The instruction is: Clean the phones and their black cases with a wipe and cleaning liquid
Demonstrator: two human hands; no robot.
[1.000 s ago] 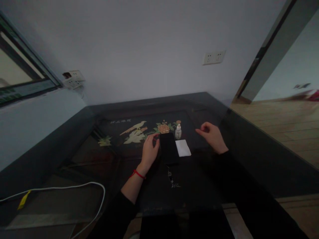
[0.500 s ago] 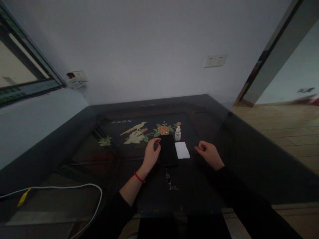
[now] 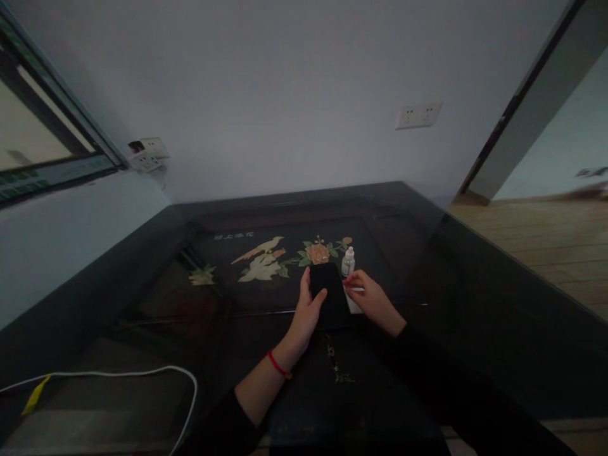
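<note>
A flat black phone (image 3: 335, 310) lies before me on the dark table, a beaded strap (image 3: 334, 361) trailing from its near end. My left hand (image 3: 311, 304) grips its left side, thumb across the top face and fingers along the edge. At the right edge of the phone is my right hand (image 3: 370, 297), its thumb and fingers bent close together; whether they grip the edge is unclear. A white sheet (image 3: 354, 305) shows partly beneath that hand. Just beyond it stands a small clear bottle (image 3: 348, 263) with a white cap.
The dark glossy tabletop (image 3: 456, 278) carries a bird-and-flower picture (image 3: 261, 266). A white cable (image 3: 118, 373) with a yellow tag (image 3: 34, 398) curves across the left front. Behind the table is a wall with a socket (image 3: 418, 116).
My left hand has closed over the left side of the phone. The right hand has moved left, from beside the white sheet to above it, at the phone's edge. The view has shifted slightly.
</note>
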